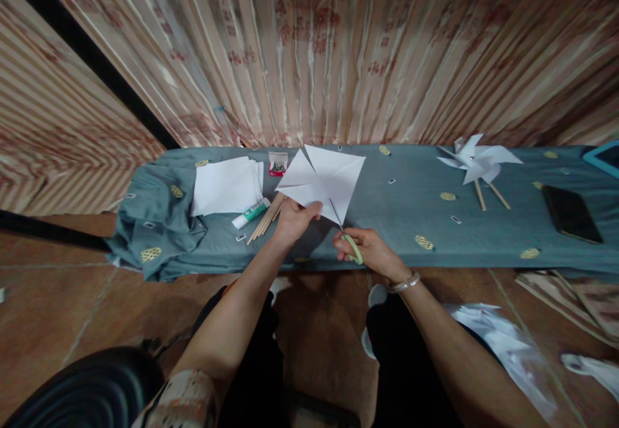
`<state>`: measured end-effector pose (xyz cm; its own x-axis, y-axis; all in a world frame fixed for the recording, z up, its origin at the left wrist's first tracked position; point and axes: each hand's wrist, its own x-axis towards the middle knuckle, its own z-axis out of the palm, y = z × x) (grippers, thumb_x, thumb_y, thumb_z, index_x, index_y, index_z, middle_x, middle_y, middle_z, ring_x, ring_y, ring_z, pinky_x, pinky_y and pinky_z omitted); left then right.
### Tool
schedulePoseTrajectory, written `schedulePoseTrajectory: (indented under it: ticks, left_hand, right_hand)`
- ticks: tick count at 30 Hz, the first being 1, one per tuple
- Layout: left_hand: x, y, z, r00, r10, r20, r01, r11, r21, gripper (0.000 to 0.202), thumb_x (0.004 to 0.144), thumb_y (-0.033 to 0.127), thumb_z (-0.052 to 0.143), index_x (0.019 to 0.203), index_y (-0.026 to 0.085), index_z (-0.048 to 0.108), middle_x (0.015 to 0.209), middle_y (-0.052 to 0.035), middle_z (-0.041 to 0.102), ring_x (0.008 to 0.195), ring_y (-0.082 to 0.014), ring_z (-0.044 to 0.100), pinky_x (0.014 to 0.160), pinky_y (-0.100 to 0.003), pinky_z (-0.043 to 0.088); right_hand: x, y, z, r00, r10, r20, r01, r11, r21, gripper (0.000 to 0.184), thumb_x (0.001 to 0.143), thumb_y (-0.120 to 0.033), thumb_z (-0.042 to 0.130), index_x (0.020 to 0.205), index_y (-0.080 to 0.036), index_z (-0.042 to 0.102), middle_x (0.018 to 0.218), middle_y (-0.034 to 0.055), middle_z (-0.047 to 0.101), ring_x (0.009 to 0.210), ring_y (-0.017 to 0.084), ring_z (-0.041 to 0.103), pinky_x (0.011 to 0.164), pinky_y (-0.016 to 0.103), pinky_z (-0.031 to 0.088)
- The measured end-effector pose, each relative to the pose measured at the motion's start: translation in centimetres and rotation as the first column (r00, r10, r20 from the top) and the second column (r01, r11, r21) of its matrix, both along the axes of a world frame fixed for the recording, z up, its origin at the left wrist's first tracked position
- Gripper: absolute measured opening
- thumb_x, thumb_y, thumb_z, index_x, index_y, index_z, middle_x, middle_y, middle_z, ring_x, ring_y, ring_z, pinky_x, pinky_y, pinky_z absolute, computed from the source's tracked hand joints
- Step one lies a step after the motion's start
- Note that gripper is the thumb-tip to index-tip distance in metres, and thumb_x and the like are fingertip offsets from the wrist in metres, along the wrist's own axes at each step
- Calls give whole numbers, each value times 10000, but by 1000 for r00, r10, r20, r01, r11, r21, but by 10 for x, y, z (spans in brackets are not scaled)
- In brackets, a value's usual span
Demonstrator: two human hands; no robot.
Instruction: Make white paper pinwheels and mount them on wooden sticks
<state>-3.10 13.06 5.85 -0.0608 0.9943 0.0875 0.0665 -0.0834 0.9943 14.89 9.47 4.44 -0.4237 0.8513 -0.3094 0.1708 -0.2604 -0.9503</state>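
A square sheet of white paper (pixel 333 173) is held above the cloth, with slits running in from its corners. My left hand (pixel 294 218) is closed on its lower left edge, thumb on top. In my right hand (pixel 365 247) is a pair of scissors (pixel 355 249) with light green handles; the blades reach into the paper's lower corner. Just left of the paper lie thin wooden sticks (pixel 265 220), a green and white glue stick (pixel 251 213) and a small red box (pixel 278 165) of metal pins. A stack of white paper (pixel 227 186) lies farther left.
Paper pinwheels (pixel 476 157) with wooden sticks lie on the right of the cloth-covered bench (pixel 411 209). Beyond them are a dark phone (pixel 570 213) and a blue-edged object (pixel 604 157). A patterned curtain (pixel 329 54) hangs behind. A plastic bag (pixel 503 338) lies on the floor.
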Motion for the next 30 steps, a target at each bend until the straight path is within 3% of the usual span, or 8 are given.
schedulePoseTrajectory:
  ticks: [21, 30]
  left_hand:
    - [-1, 1, -3, 998, 11, 70, -10, 1000, -19, 199, 655, 222, 634, 491, 166, 537, 502, 13, 556, 507, -110, 513, 548, -229, 435]
    - [5, 2, -19, 990, -58, 126, 57, 998, 8, 190, 656, 253, 662, 546, 166, 534, 508, 24, 546, 494, -102, 494, 510, -224, 414]
  right_hand:
    - [-1, 1, -2, 999, -42, -12, 42, 999, -27, 479, 538, -586, 806, 713, -166, 654, 551, -29, 602, 505, 85, 546, 500, 221, 438]
    - [1, 2, 1, 999, -46, -7, 46, 999, 10, 464, 581, -578, 787, 747, -159, 676, 571, -18, 610, 493, 76, 515, 491, 218, 412]
